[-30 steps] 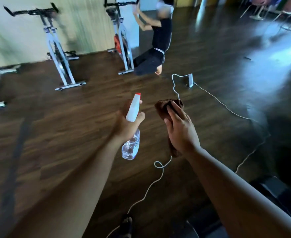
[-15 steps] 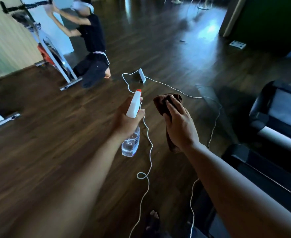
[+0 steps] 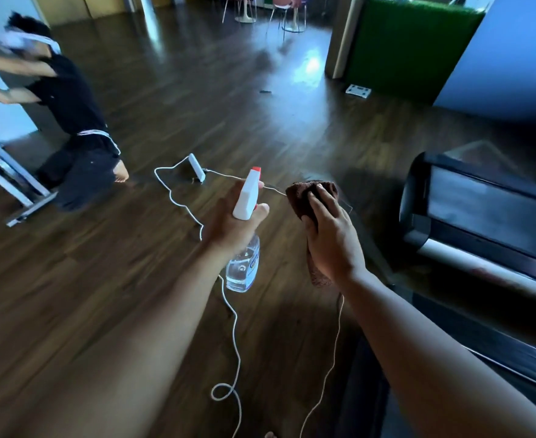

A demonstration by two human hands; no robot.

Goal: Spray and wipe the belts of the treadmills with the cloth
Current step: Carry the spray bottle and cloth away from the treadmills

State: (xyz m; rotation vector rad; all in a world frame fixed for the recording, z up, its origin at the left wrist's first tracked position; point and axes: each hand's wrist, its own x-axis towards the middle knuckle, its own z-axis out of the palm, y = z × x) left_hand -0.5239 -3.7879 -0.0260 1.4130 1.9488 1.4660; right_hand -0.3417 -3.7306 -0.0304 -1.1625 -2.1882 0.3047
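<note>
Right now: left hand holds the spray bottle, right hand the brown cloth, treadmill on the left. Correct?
No: the head view shows the treadmill on the right. The left hand does hold the spray bottle, the right hand the brown cloth.

brown cloth (image 3: 306,197), white-red spray bottle (image 3: 247,200)

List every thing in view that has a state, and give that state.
spray bottle: upright, partly filled with clear liquid, gripped by the left hand.
brown cloth: bunched, held by the right hand, one end hanging below it.
treadmill: at right, belt bare, neither hand touching it.
white cable: loose on the floor, looped.
</note>
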